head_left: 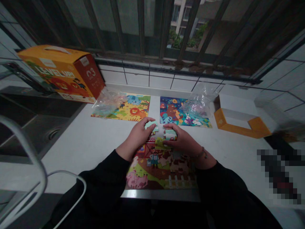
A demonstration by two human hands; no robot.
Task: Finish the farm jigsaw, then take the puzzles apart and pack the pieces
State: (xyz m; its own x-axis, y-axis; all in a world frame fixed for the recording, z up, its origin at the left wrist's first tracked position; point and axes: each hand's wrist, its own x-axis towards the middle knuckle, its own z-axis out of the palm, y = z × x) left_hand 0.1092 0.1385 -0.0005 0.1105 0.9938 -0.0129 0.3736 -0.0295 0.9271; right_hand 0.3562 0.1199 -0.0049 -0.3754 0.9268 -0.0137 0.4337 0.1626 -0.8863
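A colourful farm jigsaw puzzle (159, 168) lies on the white counter (95, 140) right in front of me. My left hand (139, 135) is closed on a pale green puzzle piece (152, 125) at the puzzle's far edge. My right hand (183, 140) pinches another puzzle piece (170, 134), pale with some red, close beside the first. The two pieces are nearly touching above the puzzle's top edge. Both arms wear black sleeves, and a thin bracelet sits on my right wrist.
Two finished puzzles lie farther back: a lion one (130, 108) and a bear one (181, 113), each partly under a clear plastic bag. An orange puzzle box (62, 73) stands at the left, an open orange tray (240, 122) at the right, and a sink (35, 127) to the left.
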